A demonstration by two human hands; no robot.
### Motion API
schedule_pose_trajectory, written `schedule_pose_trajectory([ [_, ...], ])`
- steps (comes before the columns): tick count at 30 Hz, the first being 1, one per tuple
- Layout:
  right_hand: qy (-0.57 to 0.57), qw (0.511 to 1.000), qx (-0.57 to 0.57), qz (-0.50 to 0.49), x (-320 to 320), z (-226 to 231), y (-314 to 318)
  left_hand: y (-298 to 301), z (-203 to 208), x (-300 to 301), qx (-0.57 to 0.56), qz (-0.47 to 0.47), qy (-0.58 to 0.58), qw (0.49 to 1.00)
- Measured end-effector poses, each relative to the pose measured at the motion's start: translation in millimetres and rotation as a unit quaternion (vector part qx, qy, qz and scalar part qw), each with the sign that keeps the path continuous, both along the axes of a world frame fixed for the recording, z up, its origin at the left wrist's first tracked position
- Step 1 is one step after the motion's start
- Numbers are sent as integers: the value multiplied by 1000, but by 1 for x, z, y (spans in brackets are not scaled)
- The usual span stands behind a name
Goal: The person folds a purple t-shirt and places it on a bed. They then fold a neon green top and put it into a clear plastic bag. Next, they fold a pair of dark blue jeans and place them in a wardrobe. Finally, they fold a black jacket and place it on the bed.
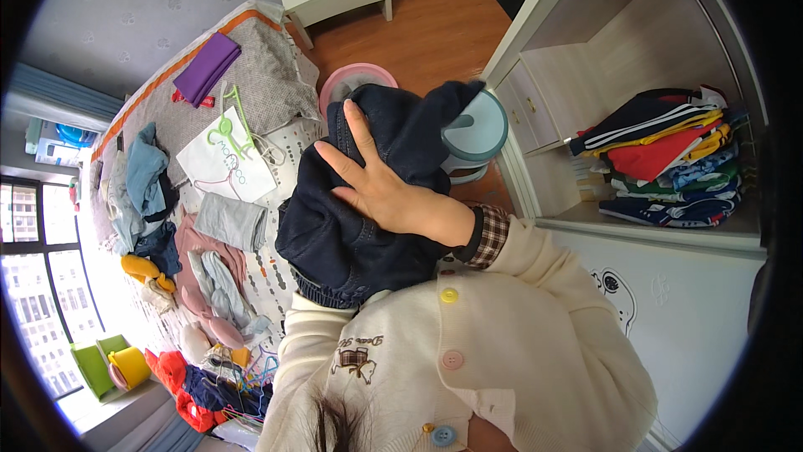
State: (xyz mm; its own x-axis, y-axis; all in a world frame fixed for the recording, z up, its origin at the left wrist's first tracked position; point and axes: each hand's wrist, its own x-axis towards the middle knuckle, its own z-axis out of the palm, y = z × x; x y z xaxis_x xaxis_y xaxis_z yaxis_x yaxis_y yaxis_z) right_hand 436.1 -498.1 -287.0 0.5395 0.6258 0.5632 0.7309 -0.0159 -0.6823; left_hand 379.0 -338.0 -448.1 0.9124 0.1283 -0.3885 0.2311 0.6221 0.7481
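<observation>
A dark navy garment (322, 243) with stitched seams and a gathered, elastic-looking edge is bunched up in front of my chest. It looks like trousers, and one end flares out to the upper right. Across its front lies my right hand (389, 197), fingers spread and pressing flat on the cloth. My left sleeve (314, 339) runs up into the gathered edge of the garment. The cloth hides my left hand, so its fingers do not show.
On my left is a bed (288, 138) strewn with clothes, a folded grey cloth (232, 220), a purple folded cloth (207, 67) and hangers (230, 134). A pink basin (355, 72) and a teal-rimmed stool (481, 130) stand ahead. The wardrobe (577, 101) at right holds stacked clothes (669, 159).
</observation>
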Motion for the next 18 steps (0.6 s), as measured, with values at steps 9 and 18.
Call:
schedule_pose_trajectory([
  [9,-23,998,-41,-46,-3,-1,-8,0,-6,-37,-36,2,9,999],
  [18,192,980,39,37,8,-9,-60,-20,-4,1,-22,12,4,1000],
])
